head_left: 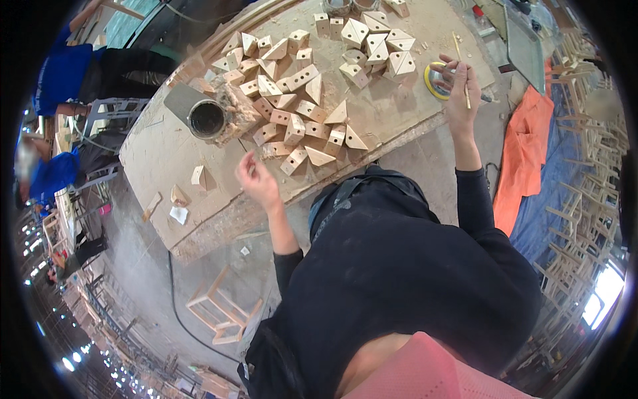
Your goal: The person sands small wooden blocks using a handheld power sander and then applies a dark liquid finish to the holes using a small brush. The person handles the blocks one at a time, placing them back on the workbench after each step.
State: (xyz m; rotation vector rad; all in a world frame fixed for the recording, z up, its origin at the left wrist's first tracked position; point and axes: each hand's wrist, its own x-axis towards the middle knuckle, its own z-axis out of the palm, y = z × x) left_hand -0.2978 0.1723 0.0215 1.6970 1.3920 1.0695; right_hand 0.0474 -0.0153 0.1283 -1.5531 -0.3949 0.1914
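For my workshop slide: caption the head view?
Right hand holds a thin stick; left hand hovers by wooden blocks.

Grey concrete floor (pixel 143 259) w/ wooden stool (pixel 222 312), bright window (pixel 605 292).

Two hands are raised over the counter (pixel 166 143): the left hand (pixel 258 181) holds nothing, and the right hand (pixel 460 83) holds one thin stick (pixel 463 76) in its fingers. One dark round can (pixel 207 119) stands on the counter. One yellow tape roll (pixel 435 81) lies near the right hand. Wooden blocks (pixel 296 86) lie in one big scatter, several dozen, too many and too overlapped to count exactly. Three more small blocks (pixel 198 177) lie apart at the near left. One wooden stool frame (pixel 222 307) lies on the floor. One orange cloth (pixel 525 153) lies on one blue tarp (pixel 551 199). Two people in blue tops (pixel 60 76) sit at the left.
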